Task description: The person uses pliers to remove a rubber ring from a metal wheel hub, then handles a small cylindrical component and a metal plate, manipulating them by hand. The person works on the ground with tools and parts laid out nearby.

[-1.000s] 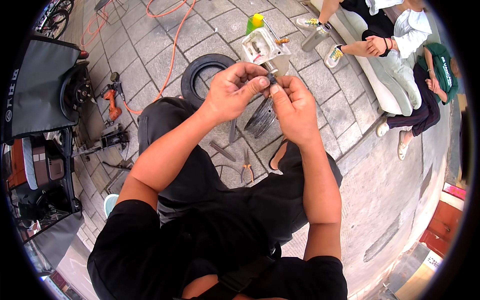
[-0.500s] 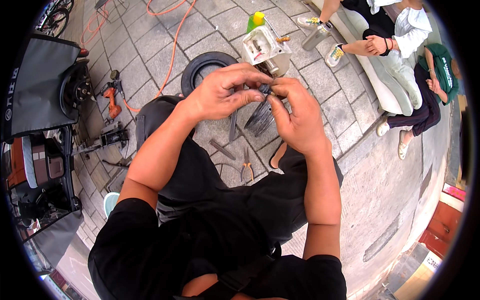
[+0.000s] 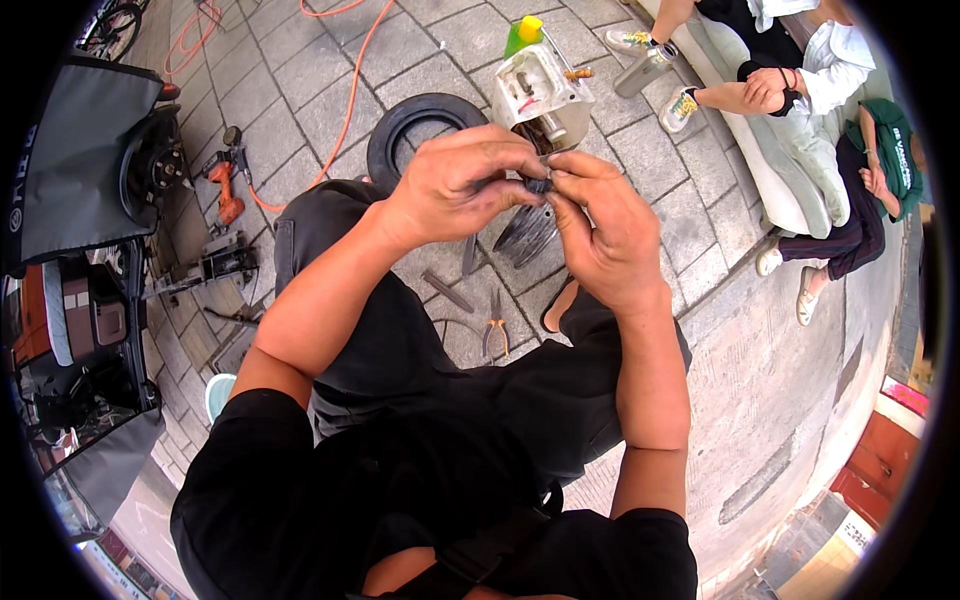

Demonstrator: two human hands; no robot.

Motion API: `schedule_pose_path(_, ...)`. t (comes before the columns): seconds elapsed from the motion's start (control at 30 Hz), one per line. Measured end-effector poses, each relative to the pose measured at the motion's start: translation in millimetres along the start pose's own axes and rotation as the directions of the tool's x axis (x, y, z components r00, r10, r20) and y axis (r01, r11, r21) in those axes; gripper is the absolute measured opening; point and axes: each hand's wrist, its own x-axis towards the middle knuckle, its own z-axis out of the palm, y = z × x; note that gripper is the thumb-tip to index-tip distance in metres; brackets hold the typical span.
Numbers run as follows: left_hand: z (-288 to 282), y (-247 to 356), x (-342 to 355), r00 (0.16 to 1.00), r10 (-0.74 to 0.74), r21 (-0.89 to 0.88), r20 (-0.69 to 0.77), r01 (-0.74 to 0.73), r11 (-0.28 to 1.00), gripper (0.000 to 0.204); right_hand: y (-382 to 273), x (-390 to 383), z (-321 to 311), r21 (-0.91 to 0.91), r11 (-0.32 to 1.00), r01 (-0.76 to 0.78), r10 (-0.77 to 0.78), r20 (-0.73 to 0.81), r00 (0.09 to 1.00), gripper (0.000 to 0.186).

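Note:
A small dark cylindrical part (image 3: pixel 538 186) is held up between my two hands; its exact kind is hidden by the fingers. My left hand (image 3: pixel 455 185) pinches it with thumb and fingers from one side. From the other side my right hand (image 3: pixel 615 230) grips it, fingertips and thumb close together. Below them on the paving lies a grey wheel rim (image 3: pixel 525 238), partly covered by my right hand. A black tire (image 3: pixel 380 135) lies flat beyond my left hand. Between my legs are pliers (image 3: pixel 495 325) with orange-and-dark handles and a flat metal bar (image 3: pixel 447 291).
Ahead stand a cut white plastic container (image 3: pixel 505 95) with tools and a green bottle (image 3: pixel 518 42). An orange power drill (image 3: pixel 226 195) and an orange hose (image 3: pixel 352 90) lie to the left, near a parked vehicle (image 3: pixel 80 170). People sit on a sofa (image 3: pixel 745 150) at right, beside a metal flask (image 3: pixel 640 75).
My fingers have shifted around the dark part, and the right fingertips now sit closer against the left ones. The whole view has moved slightly; the things on the ground stay put.

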Motion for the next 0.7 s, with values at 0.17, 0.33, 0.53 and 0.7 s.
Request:
schedule_pose_path(0.17, 3.0, -1.2, -1.4, 0.999, 0.012, 0.013, -0.032, -0.012, 1.0, 0.029, 5.6, -0.9, 2.4, 0.011, 1.0, 0.001, -0.001, -0.008, 1.0, 0.02)
schedule_pose_path(0.33, 6.1, -6.0, -1.4, 0.997, -0.074, -0.132, -0.031, 0.07, 0.989, 0.031, 6.1, 0.2, 0.9, 0.002, 1.0, -0.01, 0.01, -0.046, 0.999, 0.021)
schedule_pose_path(0.53, 7.7, -1.4, -9.7, 0.945, -0.318, -0.184, 0.079, 0.327, 0.927, 0.034, 12.8, -1.7, -2.2, -0.098, 0.993, 0.058, -0.061, -0.035, 0.998, 0.028)
schedule_pose_path(0.7, 5.8, 3.5, -7.7, 0.951, -0.3, -0.167, 0.069, 0.307, 0.937, 0.032, 2.0, 4.2, -4.3, 0.062, 0.994, -0.084, 0.09, -0.085, 0.992, 0.031)
